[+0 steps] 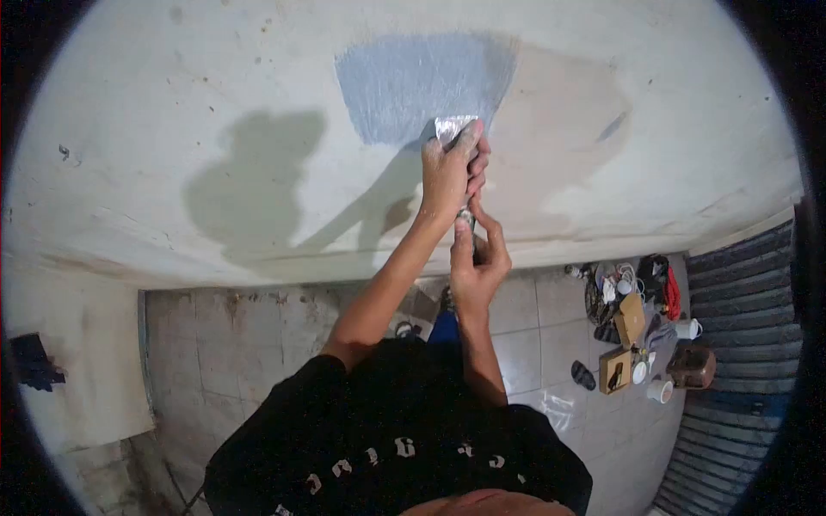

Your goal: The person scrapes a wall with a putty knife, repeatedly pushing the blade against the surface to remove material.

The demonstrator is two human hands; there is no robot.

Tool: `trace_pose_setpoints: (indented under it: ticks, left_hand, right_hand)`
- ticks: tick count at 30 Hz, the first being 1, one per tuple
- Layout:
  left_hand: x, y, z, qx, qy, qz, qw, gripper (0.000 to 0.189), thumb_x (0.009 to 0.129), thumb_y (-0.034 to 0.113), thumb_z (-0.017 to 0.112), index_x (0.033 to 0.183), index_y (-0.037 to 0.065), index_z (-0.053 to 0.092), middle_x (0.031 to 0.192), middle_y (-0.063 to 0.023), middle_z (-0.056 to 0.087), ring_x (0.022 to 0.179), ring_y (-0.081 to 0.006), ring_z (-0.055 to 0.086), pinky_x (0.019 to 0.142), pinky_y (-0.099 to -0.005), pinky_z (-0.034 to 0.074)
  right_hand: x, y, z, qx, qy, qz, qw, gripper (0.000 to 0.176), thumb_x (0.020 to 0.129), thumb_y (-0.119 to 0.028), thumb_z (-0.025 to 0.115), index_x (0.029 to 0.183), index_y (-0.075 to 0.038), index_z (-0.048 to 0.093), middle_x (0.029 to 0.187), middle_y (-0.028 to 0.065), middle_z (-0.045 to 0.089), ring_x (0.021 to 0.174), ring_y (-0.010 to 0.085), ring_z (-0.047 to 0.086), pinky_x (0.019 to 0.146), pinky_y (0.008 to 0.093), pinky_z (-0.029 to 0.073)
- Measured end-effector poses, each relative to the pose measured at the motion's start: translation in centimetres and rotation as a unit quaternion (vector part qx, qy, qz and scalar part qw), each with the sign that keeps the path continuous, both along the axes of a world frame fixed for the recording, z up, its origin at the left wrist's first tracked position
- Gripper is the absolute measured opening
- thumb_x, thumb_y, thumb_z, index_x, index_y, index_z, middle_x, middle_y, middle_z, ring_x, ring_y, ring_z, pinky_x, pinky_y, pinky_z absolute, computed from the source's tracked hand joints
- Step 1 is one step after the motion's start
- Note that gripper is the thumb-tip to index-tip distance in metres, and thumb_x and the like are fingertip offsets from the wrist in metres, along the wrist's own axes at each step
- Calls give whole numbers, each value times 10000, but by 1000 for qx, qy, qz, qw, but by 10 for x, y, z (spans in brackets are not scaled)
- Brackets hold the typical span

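Scraper (pixel 452 126): shiny, straight-edged | patch (pixel 422 82): blue-grey, streaked, on pale wall (pixel 146 163) | left grip (pixel 449 176): grasping scraper's upper part | right grip (pixel 478 258): grasping its lower end

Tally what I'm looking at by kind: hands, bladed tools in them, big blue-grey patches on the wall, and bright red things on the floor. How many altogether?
Hands: 2 (left hand, right hand)
Flat-bladed tool: 1
Big blue-grey patch: 1
Bright red item: 1
Total: 5
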State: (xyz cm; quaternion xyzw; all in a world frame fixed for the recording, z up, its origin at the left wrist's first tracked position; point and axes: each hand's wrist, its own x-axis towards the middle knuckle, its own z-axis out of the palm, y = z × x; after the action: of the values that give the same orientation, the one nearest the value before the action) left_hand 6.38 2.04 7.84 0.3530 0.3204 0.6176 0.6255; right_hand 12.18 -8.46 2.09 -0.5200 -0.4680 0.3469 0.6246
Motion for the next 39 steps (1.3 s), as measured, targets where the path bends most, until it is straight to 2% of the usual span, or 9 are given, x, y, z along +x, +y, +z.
trace_pose_setpoints:
  ticks: [3,8,19,21,22,24,31,35,39]
  left_hand:
    - [-2,-5,-13,-43,15,22,999,359,936,300,596,713,26,535,515,10,421,358,-78,364,334,-242,263]
    - [2,-2,14,-15,4,5,1000,364,934,301,592,695,32,533,510,11,422,359,-75,375,332,-238,262]
    - [-3,-5,-3,-39,13,7,999,363,922,319,610,715,30,536,522,3,426,370,-81,374,349,-236,279]
    - [-7,-5,-6,-44,34,16,998,362,926,330,603,717,43,530,527,7,422,372,-79,371,352,-233,279]
    - [-6,-4,-1,-35,36,10,999,358,927,337,602,721,53,531,530,9,419,375,-77,366,355,-231,275]
    - [-5,-4,15,-9,40,0,999,355,930,335,599,715,62,527,534,9,417,373,-75,358,354,-230,272]
    - [-9,-8,-2,-67,43,9,997,363,921,333,607,704,51,539,510,9,422,359,-84,381,340,-248,299]
    - [-3,-3,22,-15,14,9,1000,340,922,306,605,706,53,536,512,8,424,361,-85,383,345,-254,316]
    - [-7,-7,-15,-37,54,10,998,355,928,356,600,727,72,526,535,24,418,380,-83,389,336,-251,303]
  right_hand:
    - [-2,4,-16,81,-37,-18,996,311,921,-51,618,1217,40,587,1073,107,690,636,17,452,495,183,341]
    - [-1,0,-2,32,12,-14,999,299,924,-52,613,1207,42,586,1059,95,680,598,5,456,485,180,339]
    - [-1,5,-1,18,-37,-18,999,322,908,-57,640,1208,46,584,983,91,681,585,23,428,458,202,304]
    - [-11,4,-11,90,-12,-18,996,327,907,-63,645,1207,50,582,955,78,676,582,22,427,461,203,305]
    - [-9,0,-5,40,-1,-12,999,323,909,-63,644,1202,56,581,961,79,678,601,20,434,473,208,316]
    - [-7,8,10,45,15,-10,999,318,914,-59,635,1205,56,581,983,86,684,609,18,438,477,209,323]
    - [-10,6,-9,82,-40,-9,996,302,941,-64,593,1223,44,574,1032,96,676,566,-10,407,465,168,302]
    - [-1,2,12,18,-47,-11,999,309,935,-56,597,1224,47,572,1077,111,673,660,20,485,508,171,348]
    - [-6,3,-15,56,-19,-9,998,334,920,-69,619,1226,56,572,1050,144,680,755,71,552,562,194,406]
